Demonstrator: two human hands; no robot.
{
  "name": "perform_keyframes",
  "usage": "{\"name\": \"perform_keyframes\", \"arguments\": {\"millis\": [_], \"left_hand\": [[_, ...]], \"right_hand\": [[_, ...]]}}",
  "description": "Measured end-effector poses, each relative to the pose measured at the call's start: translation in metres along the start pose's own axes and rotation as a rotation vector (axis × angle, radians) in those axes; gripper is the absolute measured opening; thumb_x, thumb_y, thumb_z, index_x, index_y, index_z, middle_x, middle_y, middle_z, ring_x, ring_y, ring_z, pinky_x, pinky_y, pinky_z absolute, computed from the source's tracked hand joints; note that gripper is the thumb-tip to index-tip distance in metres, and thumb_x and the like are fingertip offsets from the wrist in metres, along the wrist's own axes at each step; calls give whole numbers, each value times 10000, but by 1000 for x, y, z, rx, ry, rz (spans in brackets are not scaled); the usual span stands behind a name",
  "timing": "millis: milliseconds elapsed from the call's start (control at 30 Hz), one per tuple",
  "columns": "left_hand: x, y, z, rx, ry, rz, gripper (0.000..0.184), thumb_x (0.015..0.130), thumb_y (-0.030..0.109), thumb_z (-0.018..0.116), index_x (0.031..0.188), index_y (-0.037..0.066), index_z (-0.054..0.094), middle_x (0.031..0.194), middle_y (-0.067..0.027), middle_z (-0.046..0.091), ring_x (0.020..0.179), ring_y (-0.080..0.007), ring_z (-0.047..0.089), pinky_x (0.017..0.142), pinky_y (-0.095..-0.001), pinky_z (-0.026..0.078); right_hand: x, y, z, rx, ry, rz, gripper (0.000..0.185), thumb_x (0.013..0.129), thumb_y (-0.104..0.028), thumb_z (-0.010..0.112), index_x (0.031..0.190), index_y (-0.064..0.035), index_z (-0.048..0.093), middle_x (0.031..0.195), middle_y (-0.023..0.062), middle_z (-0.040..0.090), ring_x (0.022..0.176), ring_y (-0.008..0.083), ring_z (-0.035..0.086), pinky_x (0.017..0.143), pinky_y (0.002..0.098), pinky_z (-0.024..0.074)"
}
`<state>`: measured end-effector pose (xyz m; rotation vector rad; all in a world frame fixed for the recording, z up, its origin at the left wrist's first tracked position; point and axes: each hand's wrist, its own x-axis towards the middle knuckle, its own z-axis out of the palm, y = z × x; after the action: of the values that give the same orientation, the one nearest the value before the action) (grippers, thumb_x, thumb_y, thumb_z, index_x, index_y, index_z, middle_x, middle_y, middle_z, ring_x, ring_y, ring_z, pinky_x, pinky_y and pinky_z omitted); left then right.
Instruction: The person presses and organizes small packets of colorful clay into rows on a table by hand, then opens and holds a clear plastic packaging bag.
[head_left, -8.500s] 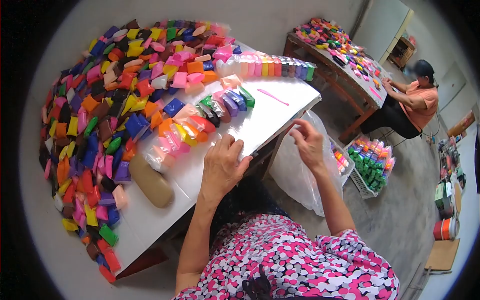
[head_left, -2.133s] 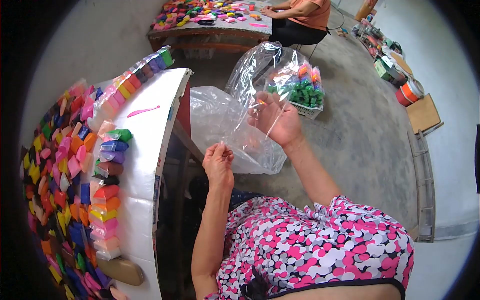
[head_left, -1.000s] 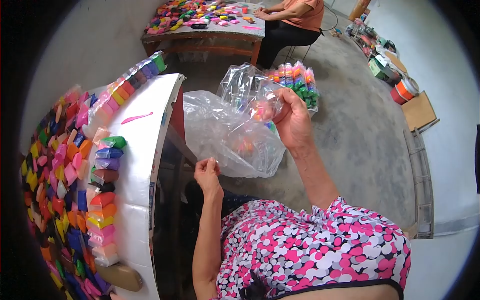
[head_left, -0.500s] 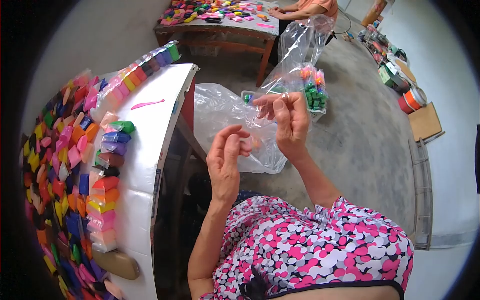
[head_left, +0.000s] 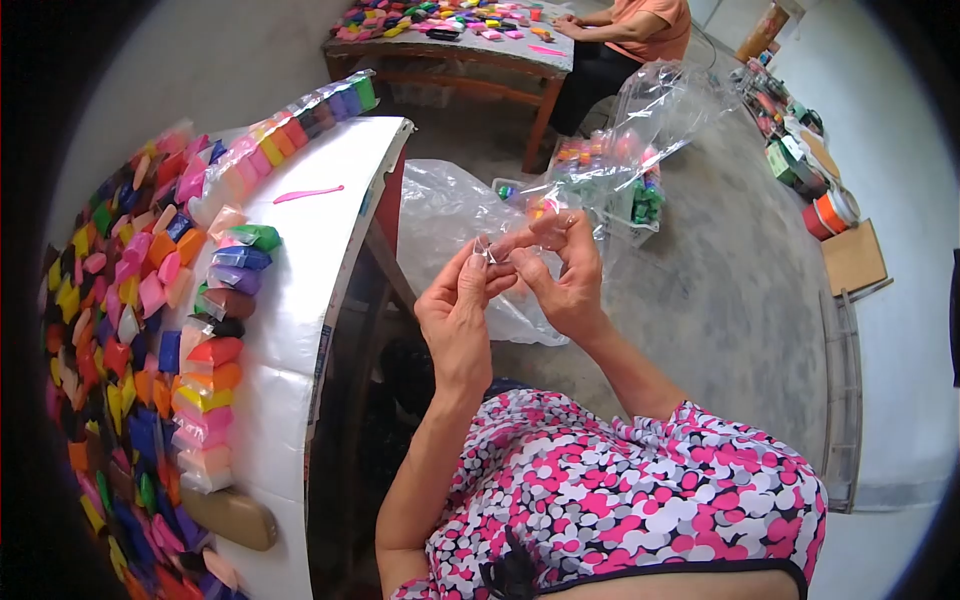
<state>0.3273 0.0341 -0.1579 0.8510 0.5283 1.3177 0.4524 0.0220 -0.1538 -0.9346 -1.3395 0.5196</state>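
Observation:
A long clear plastic bag (head_left: pixel 668 112) stretches from my fingers up and away to the right, thin and crinkled. My left hand (head_left: pixel 456 325) pinches a bit of its clear film between thumb and fingertips. Close beside it, my right hand (head_left: pixel 568 290) has thumb and forefinger closed on the same film. Both hands are raised in front of my chest, off the table's right edge. Beyond them spreads a larger, cloudy plastic sheet or bag (head_left: pixel 430 215). On the white tabletop (head_left: pixel 275 350) to my left lies a row of wrapped coloured packets (head_left: pixel 212 405).
A heap of coloured packets (head_left: pixel 130 385) covers the table's left. A sleeved row of packets (head_left: pixel 285 140), pink plastic tool (head_left: pixel 310 193) and beige case (head_left: pixel 235 520) lie there too. A white basket (head_left: pixel 632 235) holds packed colours. A co-worker (head_left: pixel 650 30) sits at another table (head_left: pixel 470 62).
My left hand has risen to the film and closed on it, beside my right hand. The long clear bag has swung to the right. The view has shifted slightly.

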Motion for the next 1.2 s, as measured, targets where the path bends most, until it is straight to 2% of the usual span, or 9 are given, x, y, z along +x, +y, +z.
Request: {"name": "perform_keyframes", "arguments": {"millis": [233, 333, 533, 767, 933, 1033, 1200], "left_hand": [[0, -10, -4, 147, 60, 90, 285, 986, 90, 532, 1201, -85, 599, 975, -105, 676, 819, -126, 652, 771, -255, 548], [-3, -12, -3, 212, 68, 116, 273, 982, 74, 532, 1199, -76, 607, 964, -98, 679, 816, -122, 646, 765, -254, 543], [-5, -19, -1, 183, 55, 123, 236, 970, 81, 558, 1137, -61, 644, 922, -107, 690, 796, -146, 667, 755, -268, 560], [-5, -17, 0, 218, 101, 94, 186, 967, 107, 575, 997, -53, 663, 853, -103, 687, 735, -155, 673, 708, -270, 565], [-4, -17, 5, 212, 100, 120, 188, 977, 115, 558, 963, -55, 638, 828, -102, 680, 719, -147, 662, 691, -265, 559], [-4, -15, 7, 255, 106, 129, 191, 981, 119, 551, 957, -53, 630, 826, -98, 676, 714, -142, 654, 686, -263, 554], [-3, -13, 7, 326, 135, 147, 202, 983, 133, 552, 960, -51, 631, 829, -87, 666, 716, -132, 646, 678, -253, 540]], "right_hand": [[-3, 9, 3, 100, 57, 155, 326, 849, -45, 670, 1066, -6, 429, 928, 99, 646, 906, 160, 648, 831, 300, 515], [-3, 7, 6, 308, 107, 292, 341, 847, -44, 683, 1071, -15, 428, 935, 91, 643, 875, 145, 651, 772, 275, 536], [-4, 15, 11, 455, 178, 336, 367, 830, 1, 691, 1078, -28, 422, 909, 73, 634, 813, 120, 648, 684, 235, 543], [-6, 16, 9, 539, 90, 322, 350, 814, 24, 631, 1091, -35, 426, 911, 78, 618, 851, 125, 611, 789, 277, 517], [-4, 14, 2, 609, 39, 355, 341, 805, 9, 590, 1103, -33, 428, 918, 95, 614, 883, 143, 589, 848, 298, 482], [-6, 14, 1, 546, 57, 304, 325, 796, 9, 561, 1095, -36, 441, 940, 111, 625, 878, 140, 571, 859, 294, 468], [-4, 15, -11, 798, 53, 505, 348, 753, 24, 520, 1090, -45, 471, 1042, 163, 645, 873, 139, 546, 881, 285, 440]]}}
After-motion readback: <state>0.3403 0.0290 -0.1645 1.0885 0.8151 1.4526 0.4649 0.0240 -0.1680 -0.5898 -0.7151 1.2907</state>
